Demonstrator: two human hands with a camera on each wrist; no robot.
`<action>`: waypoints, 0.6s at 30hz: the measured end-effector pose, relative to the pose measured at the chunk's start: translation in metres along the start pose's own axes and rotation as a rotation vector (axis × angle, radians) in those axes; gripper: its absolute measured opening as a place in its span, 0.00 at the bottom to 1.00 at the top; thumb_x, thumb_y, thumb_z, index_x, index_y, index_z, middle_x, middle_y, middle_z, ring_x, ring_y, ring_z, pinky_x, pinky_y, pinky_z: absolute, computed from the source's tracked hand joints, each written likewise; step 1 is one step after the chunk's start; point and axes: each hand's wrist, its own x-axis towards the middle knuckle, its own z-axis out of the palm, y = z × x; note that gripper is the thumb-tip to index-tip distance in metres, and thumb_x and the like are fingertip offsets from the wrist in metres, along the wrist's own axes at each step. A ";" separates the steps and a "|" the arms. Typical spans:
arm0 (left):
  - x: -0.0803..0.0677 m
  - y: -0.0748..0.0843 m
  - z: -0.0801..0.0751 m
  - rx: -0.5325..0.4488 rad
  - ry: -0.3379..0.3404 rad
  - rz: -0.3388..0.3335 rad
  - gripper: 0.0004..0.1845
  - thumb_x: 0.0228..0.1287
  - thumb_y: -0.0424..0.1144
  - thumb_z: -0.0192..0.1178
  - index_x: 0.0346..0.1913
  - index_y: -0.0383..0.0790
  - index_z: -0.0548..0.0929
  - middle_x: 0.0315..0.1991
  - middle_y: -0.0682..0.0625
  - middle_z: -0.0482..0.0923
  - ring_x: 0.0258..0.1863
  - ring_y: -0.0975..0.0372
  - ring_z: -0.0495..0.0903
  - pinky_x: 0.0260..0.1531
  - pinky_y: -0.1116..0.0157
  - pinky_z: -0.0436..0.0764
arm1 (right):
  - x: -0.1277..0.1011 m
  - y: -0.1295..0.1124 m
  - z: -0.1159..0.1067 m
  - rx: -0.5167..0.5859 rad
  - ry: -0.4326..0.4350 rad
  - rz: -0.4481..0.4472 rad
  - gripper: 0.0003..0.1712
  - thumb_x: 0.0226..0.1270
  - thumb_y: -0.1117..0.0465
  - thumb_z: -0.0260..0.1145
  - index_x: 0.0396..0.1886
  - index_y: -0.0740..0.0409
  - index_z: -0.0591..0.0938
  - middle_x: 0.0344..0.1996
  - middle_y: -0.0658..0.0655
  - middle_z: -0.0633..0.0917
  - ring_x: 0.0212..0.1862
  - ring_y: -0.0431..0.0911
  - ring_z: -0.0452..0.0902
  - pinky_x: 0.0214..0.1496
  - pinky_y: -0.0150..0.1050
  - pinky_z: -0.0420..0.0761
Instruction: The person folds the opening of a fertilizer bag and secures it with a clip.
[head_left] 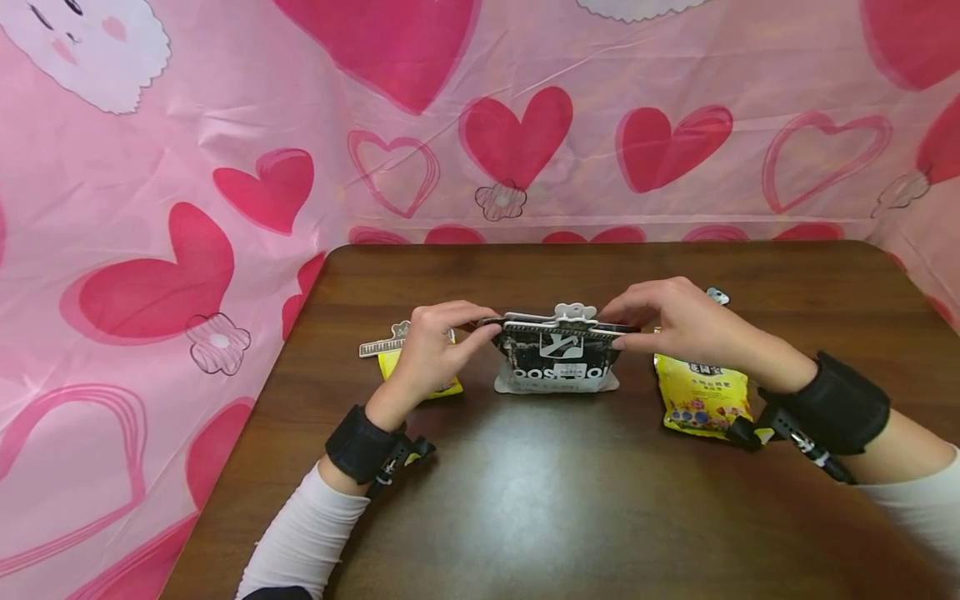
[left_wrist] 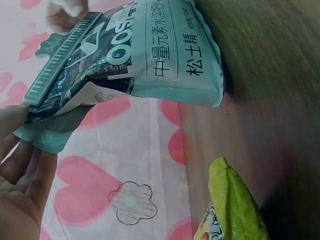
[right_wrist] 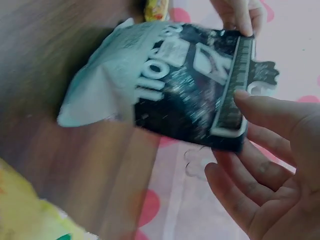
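Observation:
A black-and-white pouch (head_left: 558, 367) stands upright in the middle of the brown table (head_left: 570, 500). A pale ribbed bag clip (head_left: 558, 321) with a flower-shaped tab runs along its top. My left hand (head_left: 480, 327) pinches the clip's left end, and my right hand (head_left: 618, 325) pinches its right end. In the left wrist view the pouch (left_wrist: 165, 55) and clip (left_wrist: 62, 55) sit just above my left hand (left_wrist: 22, 150). The right wrist view has my right hand (right_wrist: 240, 130) with its thumb on the clip (right_wrist: 232, 90) and its fingers behind the pouch (right_wrist: 175, 90).
A yellow snack bag (head_left: 701, 396) lies right of the pouch, under my right wrist. Another yellow bag (head_left: 420, 379) and a second clip (head_left: 382, 343) lie by my left hand. A small object (head_left: 717, 294) sits behind my right hand. Pink heart-print cloth (head_left: 480, 125) surrounds the table.

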 end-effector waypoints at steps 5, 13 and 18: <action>-0.001 -0.001 0.001 0.002 -0.003 -0.024 0.09 0.59 0.38 0.71 0.42 0.42 0.90 0.36 0.50 0.89 0.31 0.65 0.85 0.31 0.68 0.82 | -0.011 0.013 0.008 0.017 0.025 0.049 0.15 0.57 0.61 0.76 0.46 0.48 0.88 0.37 0.45 0.89 0.31 0.35 0.78 0.31 0.31 0.78; 0.001 -0.002 0.001 0.030 0.000 -0.019 0.09 0.60 0.38 0.70 0.43 0.41 0.90 0.34 0.50 0.89 0.28 0.66 0.83 0.28 0.68 0.79 | -0.016 0.018 0.017 -0.035 0.135 0.014 0.12 0.56 0.64 0.76 0.42 0.51 0.88 0.31 0.45 0.89 0.31 0.31 0.78 0.31 0.30 0.78; 0.005 -0.002 -0.001 0.045 0.004 -0.021 0.08 0.60 0.38 0.70 0.42 0.41 0.90 0.34 0.49 0.90 0.27 0.65 0.85 0.28 0.64 0.83 | -0.013 0.017 0.020 -0.073 0.172 -0.001 0.13 0.56 0.63 0.76 0.43 0.52 0.88 0.31 0.46 0.89 0.29 0.33 0.76 0.30 0.30 0.76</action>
